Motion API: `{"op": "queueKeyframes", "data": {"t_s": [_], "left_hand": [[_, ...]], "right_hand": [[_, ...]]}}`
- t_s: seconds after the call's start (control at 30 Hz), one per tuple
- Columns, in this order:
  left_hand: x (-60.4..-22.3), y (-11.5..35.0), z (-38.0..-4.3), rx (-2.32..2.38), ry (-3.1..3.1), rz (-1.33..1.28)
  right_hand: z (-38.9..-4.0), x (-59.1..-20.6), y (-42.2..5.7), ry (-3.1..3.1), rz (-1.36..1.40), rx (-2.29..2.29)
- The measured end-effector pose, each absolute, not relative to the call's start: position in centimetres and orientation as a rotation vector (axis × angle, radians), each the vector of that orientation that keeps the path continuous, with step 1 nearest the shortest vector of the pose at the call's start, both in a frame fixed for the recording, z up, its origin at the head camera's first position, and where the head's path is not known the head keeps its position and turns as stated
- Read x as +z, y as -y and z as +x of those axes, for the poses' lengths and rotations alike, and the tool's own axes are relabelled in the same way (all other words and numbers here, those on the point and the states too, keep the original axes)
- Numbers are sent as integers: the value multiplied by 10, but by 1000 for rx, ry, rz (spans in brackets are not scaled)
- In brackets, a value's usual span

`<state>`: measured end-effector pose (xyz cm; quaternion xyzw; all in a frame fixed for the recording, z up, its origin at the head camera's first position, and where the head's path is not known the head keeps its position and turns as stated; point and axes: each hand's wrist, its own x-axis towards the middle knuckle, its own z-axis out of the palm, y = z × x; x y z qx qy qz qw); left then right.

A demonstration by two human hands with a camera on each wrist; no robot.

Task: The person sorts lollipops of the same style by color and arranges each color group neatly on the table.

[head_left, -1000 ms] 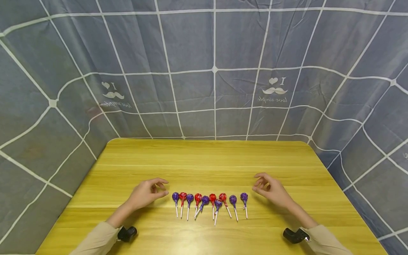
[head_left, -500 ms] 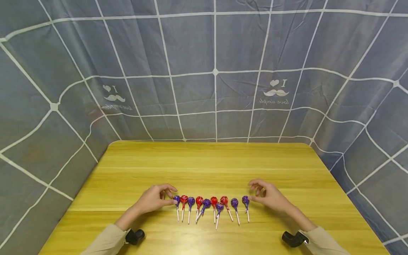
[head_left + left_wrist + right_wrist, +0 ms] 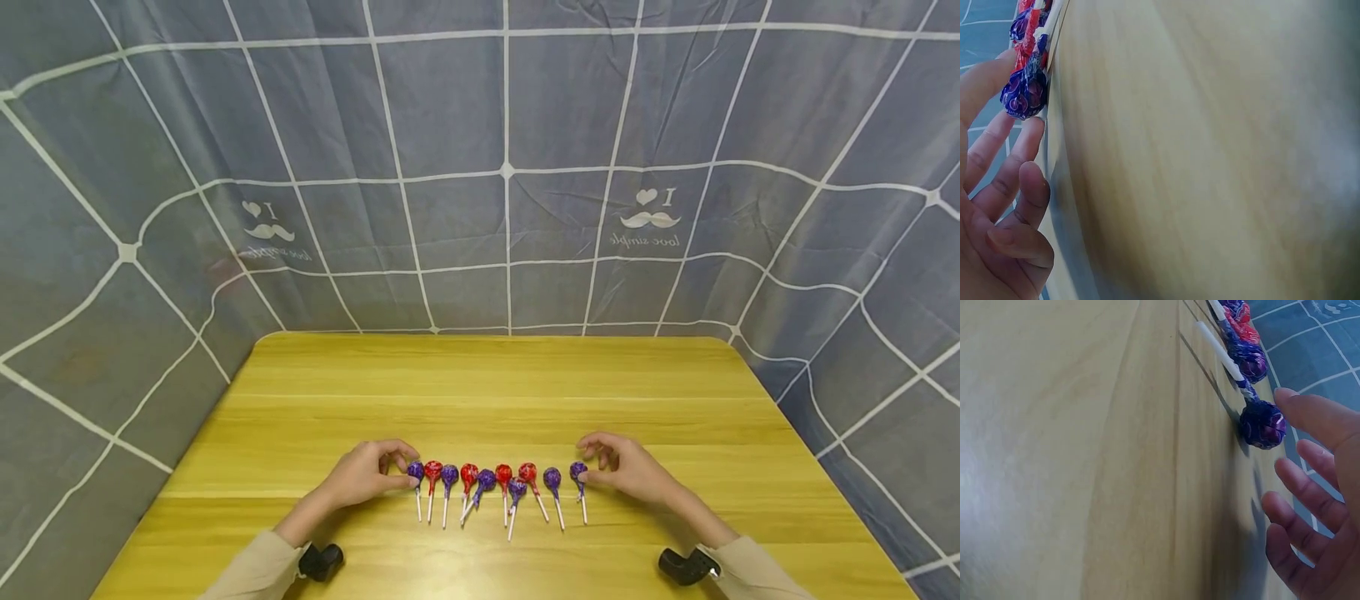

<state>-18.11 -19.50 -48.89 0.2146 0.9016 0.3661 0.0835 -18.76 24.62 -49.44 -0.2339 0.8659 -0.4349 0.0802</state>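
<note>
Lollipop row (image 3: pixel 487 478): on the wood-grain table (image 3: pixel 480 375).
Your left hand (image 3: pixel 362 475): fingers apart, around the row's left-end purple lollipop (image 3: pixel 416 468).
Your right hand (image 3: pixel 630 471): fingers apart, thumb just beside the row's right-end purple lollipop (image 3: pixel 577 468).

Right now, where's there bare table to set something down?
Free: the table from the lollipops back to the curtain, plus the near patch between the wrist cameras. Crowded: the lollipop row, left hand and right hand at its ends.

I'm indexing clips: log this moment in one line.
left hand: at leftmost purple lollipop | right hand: at rightmost purple lollipop | between, on table: red and purple lollipops
</note>
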Motion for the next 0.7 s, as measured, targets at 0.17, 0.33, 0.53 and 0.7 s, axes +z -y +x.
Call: {"op": "queueKeyframes", "data": {"t_s": [0.17,0.33,0.53,0.7], "left_hand": [[-492,194,-182,1085,-2691,647],[-492,194,-182,1100,-2684,637],[-492,193,-184,1104,-2678,631],[-492,193,-184,1097,-2691,625]], "right_hand": [[-189,-497,-245,-2594,-712,-1274],[-188,-499,-242,-2603,-713,-1259],[-188,-500,-241,-2611,-704,-1252],[-189,-500,-241,-2611,-717,-1240]]}}
